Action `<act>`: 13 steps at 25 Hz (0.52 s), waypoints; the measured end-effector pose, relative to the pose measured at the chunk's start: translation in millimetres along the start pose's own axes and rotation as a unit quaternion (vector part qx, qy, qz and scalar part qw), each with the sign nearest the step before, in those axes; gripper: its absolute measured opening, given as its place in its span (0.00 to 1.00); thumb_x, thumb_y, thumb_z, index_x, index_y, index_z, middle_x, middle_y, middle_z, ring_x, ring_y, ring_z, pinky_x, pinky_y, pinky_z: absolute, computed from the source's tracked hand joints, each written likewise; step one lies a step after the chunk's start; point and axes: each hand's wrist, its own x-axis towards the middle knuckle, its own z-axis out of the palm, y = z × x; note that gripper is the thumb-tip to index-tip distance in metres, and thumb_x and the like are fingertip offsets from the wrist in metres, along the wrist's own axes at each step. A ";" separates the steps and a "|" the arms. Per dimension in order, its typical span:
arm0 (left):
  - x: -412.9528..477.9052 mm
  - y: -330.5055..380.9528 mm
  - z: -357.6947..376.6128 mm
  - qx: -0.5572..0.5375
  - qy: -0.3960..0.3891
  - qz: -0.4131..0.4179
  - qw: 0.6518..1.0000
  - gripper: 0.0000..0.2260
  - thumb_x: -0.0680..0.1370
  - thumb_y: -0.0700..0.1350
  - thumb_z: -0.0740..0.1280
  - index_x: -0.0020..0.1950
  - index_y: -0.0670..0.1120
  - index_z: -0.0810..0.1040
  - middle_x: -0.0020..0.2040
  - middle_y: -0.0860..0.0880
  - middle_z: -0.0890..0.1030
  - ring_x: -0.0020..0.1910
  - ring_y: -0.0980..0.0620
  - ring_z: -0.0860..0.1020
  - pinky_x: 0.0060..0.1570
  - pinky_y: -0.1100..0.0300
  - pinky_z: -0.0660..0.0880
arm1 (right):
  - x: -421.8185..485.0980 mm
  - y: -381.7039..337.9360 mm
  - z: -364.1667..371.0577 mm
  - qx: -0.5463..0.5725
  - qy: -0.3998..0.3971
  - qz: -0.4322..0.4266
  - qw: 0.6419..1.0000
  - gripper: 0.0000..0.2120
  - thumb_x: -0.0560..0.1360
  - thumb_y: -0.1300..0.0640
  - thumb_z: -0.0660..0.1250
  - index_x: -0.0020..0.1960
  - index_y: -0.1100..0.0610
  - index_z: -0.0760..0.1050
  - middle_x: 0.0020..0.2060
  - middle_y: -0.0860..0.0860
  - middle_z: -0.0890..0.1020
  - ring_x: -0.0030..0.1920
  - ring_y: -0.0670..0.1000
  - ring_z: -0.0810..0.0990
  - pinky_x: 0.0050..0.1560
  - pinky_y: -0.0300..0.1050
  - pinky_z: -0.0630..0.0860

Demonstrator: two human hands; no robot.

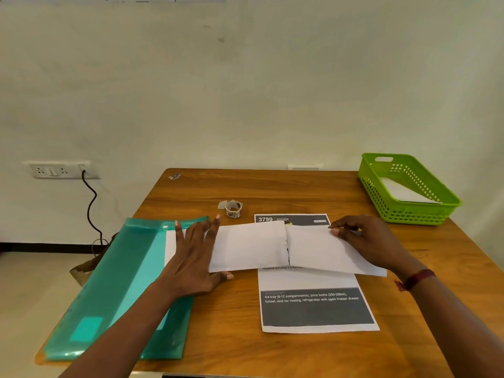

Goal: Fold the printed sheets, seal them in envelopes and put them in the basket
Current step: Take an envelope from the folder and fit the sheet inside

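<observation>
Item: folded sheet (pixel 321 249), mid-frame, abutting envelope (pixel 248 246), both lying over a printed sheet (pixel 313 309).
Handling: likely light, limp and easily creased, and may slide on wood; best taken at an edge.
Right hand (pixel 365 241): fingers pinch the folded sheet's upper edge.
Left hand (pixel 191 257): fingers flat and released, pressing the envelope.
Setting: wooden counter (pixel 223 323); basket (pixel 425 214) upper right; plain wall.

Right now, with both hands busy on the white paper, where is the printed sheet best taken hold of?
Pinch the sheet at its near right corner, coming from the near side. It lies flat, its far half is covered by the white paper, and the near end is bare on the table.
</observation>
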 end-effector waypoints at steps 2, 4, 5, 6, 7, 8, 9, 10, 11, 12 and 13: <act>0.6 3.9 0.4 0.003 -0.005 0.004 1.000 0.51 0.68 0.79 0.52 0.78 0.53 0.31 0.79 0.43 0.53 0.78 0.40 0.52 0.71 0.33 0.34 | 5.8 -2.5 2.6 -0.017 -0.001 -0.018 1.000 0.04 0.75 0.49 0.70 0.48 0.45 0.83 0.45 0.41 0.85 0.46 0.43 0.77 0.46 0.48 0.75; 2.4 9.7 2.0 0.008 -0.007 0.004 1.000 0.52 0.68 0.79 0.54 0.78 0.53 0.32 0.79 0.44 0.52 0.78 0.41 0.51 0.71 0.34 0.32 | 11.6 -4.9 8.9 -0.048 0.012 -0.043 0.998 0.04 0.75 0.46 0.69 0.47 0.42 0.83 0.45 0.40 0.85 0.45 0.46 0.77 0.49 0.54 0.75; 3.9 12.7 3.3 0.007 -0.004 0.003 1.000 0.51 0.68 0.78 0.54 0.78 0.53 0.33 0.79 0.44 0.53 0.78 0.41 0.51 0.71 0.34 0.32 | 14.0 -6.1 13.7 -0.064 0.016 -0.044 0.997 0.05 0.75 0.45 0.69 0.48 0.41 0.82 0.45 0.40 0.85 0.46 0.46 0.76 0.53 0.56 0.74; 5.6 15.6 4.7 0.006 -0.003 0.002 1.000 0.51 0.68 0.78 0.55 0.78 0.53 0.34 0.79 0.44 0.53 0.78 0.40 0.51 0.71 0.34 0.32 | 16.4 -6.8 19.3 -0.078 0.018 -0.036 0.996 0.05 0.75 0.44 0.68 0.49 0.41 0.82 0.45 0.40 0.85 0.47 0.46 0.75 0.57 0.59 0.71; 7.2 18.6 6.5 0.006 -0.004 0.001 1.000 0.51 0.69 0.78 0.55 0.79 0.53 0.35 0.79 0.44 0.54 0.78 0.40 0.52 0.71 0.34 0.32 | 18.5 -8.9 25.5 -0.091 0.017 -0.024 0.995 0.06 0.76 0.43 0.68 0.49 0.41 0.82 0.45 0.41 0.85 0.48 0.46 0.74 0.60 0.60 0.68; 8.6 20.9 8.6 0.006 -0.006 0.000 1.000 0.50 0.69 0.78 0.55 0.79 0.53 0.36 0.79 0.43 0.54 0.78 0.39 0.52 0.71 0.34 0.33 | 20.7 -10.4 32.7 -0.101 0.021 -0.019 0.994 0.07 0.76 0.43 0.67 0.49 0.41 0.82 0.44 0.41 0.84 0.48 0.47 0.74 0.62 0.61 0.67; 10.0 22.8 10.4 0.008 -0.007 0.000 1.000 0.50 0.69 0.78 0.55 0.79 0.52 0.36 0.79 0.43 0.55 0.78 0.39 0.53 0.71 0.33 0.33 | 22.6 -11.7 38.9 -0.109 0.033 -0.022 0.993 0.07 0.76 0.43 0.67 0.49 0.42 0.82 0.44 0.42 0.84 0.48 0.47 0.75 0.61 0.63 0.67; 11.3 23.7 12.3 0.011 -0.010 -0.002 1.000 0.50 0.69 0.78 0.54 0.78 0.52 0.37 0.79 0.44 0.56 0.78 0.40 0.54 0.71 0.33 0.34 | 23.5 -12.5 44.7 -0.113 0.059 -0.029 0.991 0.07 0.75 0.44 0.68 0.50 0.42 0.82 0.44 0.43 0.84 0.49 0.49 0.76 0.60 0.63 0.68; 12.5 24.2 13.4 0.014 -0.012 -0.006 1.000 0.50 0.68 0.78 0.54 0.78 0.52 0.37 0.78 0.44 0.56 0.78 0.40 0.55 0.71 0.32 0.35 | 22.6 -12.2 49.3 -0.107 0.104 -0.034 0.988 0.07 0.75 0.45 0.70 0.51 0.44 0.82 0.45 0.44 0.83 0.50 0.51 0.77 0.59 0.61 0.69; 13.6 23.9 14.5 0.015 -0.011 -0.012 1.000 0.49 0.68 0.78 0.53 0.78 0.52 0.38 0.78 0.44 0.57 0.77 0.40 0.55 0.71 0.32 0.35 | 20.7 -7.3 53.9 -0.085 0.168 -0.026 0.982 0.08 0.74 0.49 0.71 0.53 0.46 0.82 0.48 0.47 0.82 0.53 0.52 0.77 0.59 0.57 0.70; 14.3 23.5 15.5 0.014 -0.008 -0.020 1.000 0.49 0.68 0.78 0.53 0.79 0.52 0.39 0.78 0.44 0.57 0.77 0.40 0.55 0.71 0.32 0.35 | 17.2 -3.4 56.6 -0.043 0.239 0.002 0.970 0.10 0.74 0.52 0.72 0.55 0.49 0.81 0.51 0.51 0.81 0.55 0.54 0.76 0.59 0.54 0.70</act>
